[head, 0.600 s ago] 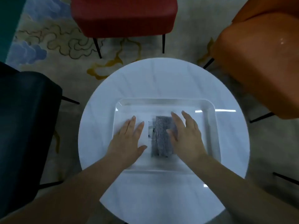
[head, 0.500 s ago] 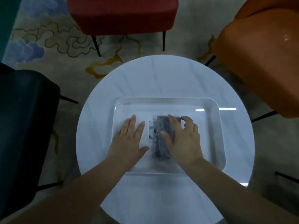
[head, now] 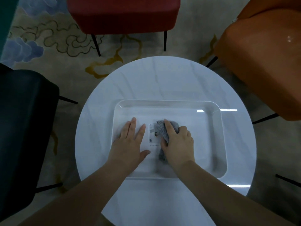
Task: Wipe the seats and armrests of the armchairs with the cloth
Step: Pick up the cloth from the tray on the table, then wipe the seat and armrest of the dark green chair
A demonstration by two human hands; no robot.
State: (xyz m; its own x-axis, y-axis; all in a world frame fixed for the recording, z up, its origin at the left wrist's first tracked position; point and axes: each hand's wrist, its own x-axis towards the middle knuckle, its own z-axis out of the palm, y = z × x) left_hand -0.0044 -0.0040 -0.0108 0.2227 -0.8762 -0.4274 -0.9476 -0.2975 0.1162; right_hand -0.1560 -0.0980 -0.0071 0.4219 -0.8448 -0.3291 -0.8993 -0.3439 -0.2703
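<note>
Cloth sits bunched in the white tray, grey and nubbly, gathered under the right hand. The right fingers are curled over its top and the thumb tucks in at its near side, so the fabric is clamped between them — a gathering grip, judged to be the start of lifting it out for wiping. Part of the cloth hangs out below the thumb, toward the wrist.

Just left of those fingers lies a sheet of paper with small print, flat on the tray floor. The left hand rests on it, fingers straight and slightly spread, palm down, holding nothing; it likely pins the paper and steadies the tray so neither drags along when the cloth comes up.

The tray stands on a round white surface, with both forearms reaching over its near edge. Beyond the fingertips is a red chair; out past the right hand, an orange chair; out past the left hand, a black chair. All three are well apart from the cloth, so no seat or armrest has been reached yet. A patterned rug lies under everything.
</note>
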